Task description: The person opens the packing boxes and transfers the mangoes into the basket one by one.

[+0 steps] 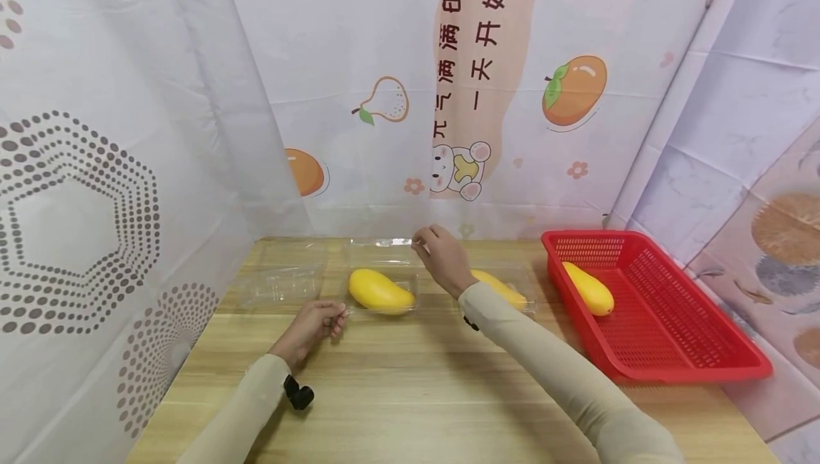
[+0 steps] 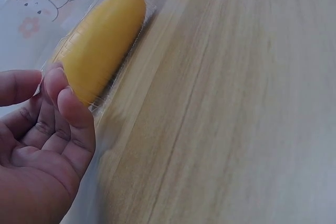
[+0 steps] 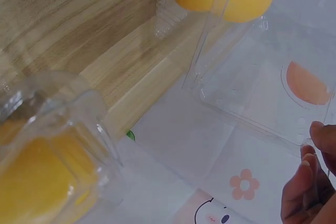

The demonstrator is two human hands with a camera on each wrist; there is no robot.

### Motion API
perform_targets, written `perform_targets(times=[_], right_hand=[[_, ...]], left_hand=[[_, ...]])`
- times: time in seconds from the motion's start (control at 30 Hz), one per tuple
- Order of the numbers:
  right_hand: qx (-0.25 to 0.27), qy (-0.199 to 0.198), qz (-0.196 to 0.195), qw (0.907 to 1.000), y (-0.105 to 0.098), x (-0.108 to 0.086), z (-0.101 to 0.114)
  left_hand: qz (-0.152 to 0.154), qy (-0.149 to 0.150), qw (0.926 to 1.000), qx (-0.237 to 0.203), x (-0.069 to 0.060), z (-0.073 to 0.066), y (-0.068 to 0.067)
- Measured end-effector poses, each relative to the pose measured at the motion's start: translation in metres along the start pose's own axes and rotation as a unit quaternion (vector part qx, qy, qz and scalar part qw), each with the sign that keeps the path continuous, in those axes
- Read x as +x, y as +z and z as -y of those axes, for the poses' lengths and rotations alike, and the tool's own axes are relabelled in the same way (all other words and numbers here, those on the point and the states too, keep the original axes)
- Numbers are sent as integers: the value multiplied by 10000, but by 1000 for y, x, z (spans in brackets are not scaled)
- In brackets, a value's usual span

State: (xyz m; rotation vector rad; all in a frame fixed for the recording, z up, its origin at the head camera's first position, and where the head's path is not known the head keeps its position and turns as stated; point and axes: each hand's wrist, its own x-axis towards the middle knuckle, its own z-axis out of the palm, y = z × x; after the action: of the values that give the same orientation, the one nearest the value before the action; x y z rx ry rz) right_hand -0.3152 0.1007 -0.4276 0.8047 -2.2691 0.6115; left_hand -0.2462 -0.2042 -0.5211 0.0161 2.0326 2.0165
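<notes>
A yellow mango (image 1: 381, 292) lies in the base of a hinged clear plastic box (image 1: 412, 285) in the middle of the table's far side. With thumb and fingers my left hand (image 1: 314, 329) pinches the box's near left corner; the left wrist view shows those fingers (image 2: 55, 85) beside the mango (image 2: 105, 40). My right hand (image 1: 442, 257) pinches the right corner of the box's lid (image 1: 381, 254), which stands raised behind the mango. Fingertips at the lid's corner show in the right wrist view, where the clear lid (image 3: 252, 98) spreads from the right hand (image 3: 312, 182).
Another clear box with a mango (image 1: 500, 289) stands to the right, partly behind my right forearm. An open clear box (image 1: 275, 286) is at the left. A red basket (image 1: 679, 375) holding one mango (image 1: 589, 290) stands at the right. Printed curtains (image 1: 384, 165) hang behind the wooden table (image 1: 397, 393).
</notes>
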Motion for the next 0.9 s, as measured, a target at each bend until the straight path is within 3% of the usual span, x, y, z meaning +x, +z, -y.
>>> perform_targets(times=[0.2,0.37,0.63,0.9], right_hand=[[113,290,-146,9994,0,3,-4],[405,759,-99,9962,2,6,-8],[999,1577,156,9823,5,12,-17],[1246,1863,205,9743,10,12,-25]], left_hand=[[2,4,10000,63,-1,0,0],[-3,11,10000,71,1,2,-1],[15,53,10000,29,1,1,-1],[94,90,9999,26,1,2,-2]])
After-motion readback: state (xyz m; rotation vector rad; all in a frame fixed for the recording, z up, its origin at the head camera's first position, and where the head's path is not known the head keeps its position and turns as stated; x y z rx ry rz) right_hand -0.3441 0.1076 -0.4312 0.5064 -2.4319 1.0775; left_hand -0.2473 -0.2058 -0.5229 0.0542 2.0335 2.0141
